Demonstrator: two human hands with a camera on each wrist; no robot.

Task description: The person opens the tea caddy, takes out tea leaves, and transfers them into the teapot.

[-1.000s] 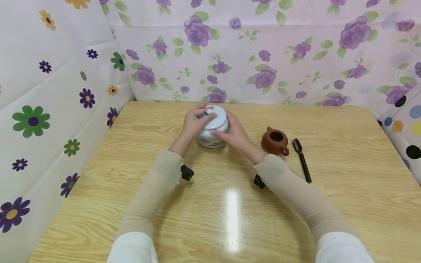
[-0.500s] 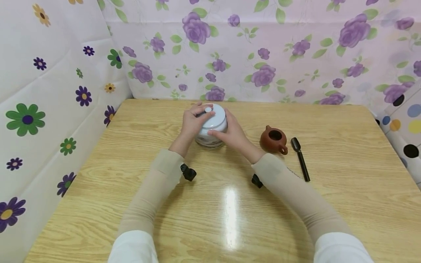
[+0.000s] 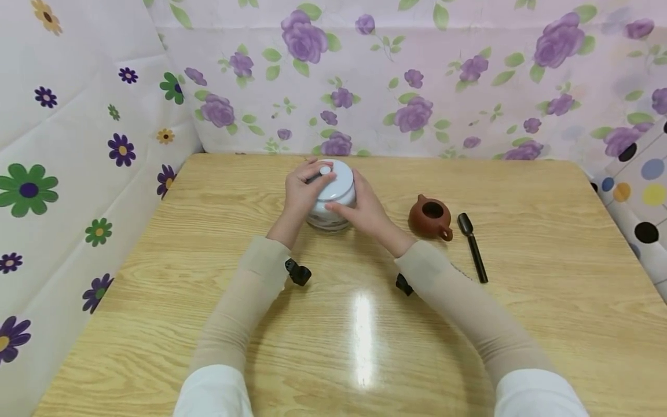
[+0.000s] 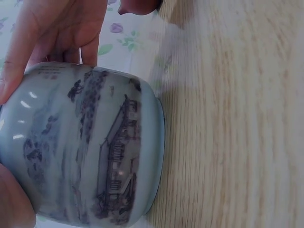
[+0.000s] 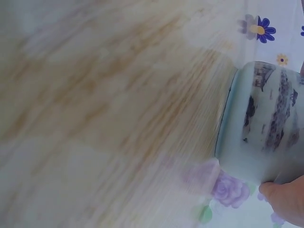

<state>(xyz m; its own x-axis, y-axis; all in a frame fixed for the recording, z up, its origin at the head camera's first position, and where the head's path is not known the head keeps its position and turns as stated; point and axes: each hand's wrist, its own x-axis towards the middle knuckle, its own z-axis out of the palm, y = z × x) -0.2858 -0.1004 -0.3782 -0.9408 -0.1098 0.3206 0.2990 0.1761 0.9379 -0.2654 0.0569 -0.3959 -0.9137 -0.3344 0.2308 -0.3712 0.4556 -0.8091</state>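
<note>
A lidded porcelain jar (image 3: 326, 221) stands near the back of the wooden table, painted with a dark landscape that shows in the left wrist view. Its pale lid (image 3: 341, 180) sits on top, with a small round knob (image 3: 325, 169). From the left, my left hand (image 3: 299, 188) reaches over the lid, thumb and fingers about the knob. My right hand (image 3: 369, 207) grips the jar's right side, thumb in front, other fingers mostly hidden behind. The left wrist view shows the right hand (image 4: 71, 33) against the jar; its thumb (image 5: 285, 199) appears in the right wrist view.
To the right of the jar sits a brown clay teapot (image 3: 423, 225) with its top uncovered. Beyond it lies a dark scoop (image 3: 475, 255). A thin greyish item (image 3: 461, 272) is mostly hidden by the right sleeve. Flowered cloths border the table's back and sides.
The head view has shifted a little, so the whole scene slides slightly left and up. Both hands keep their places on the jar and lid.
</note>
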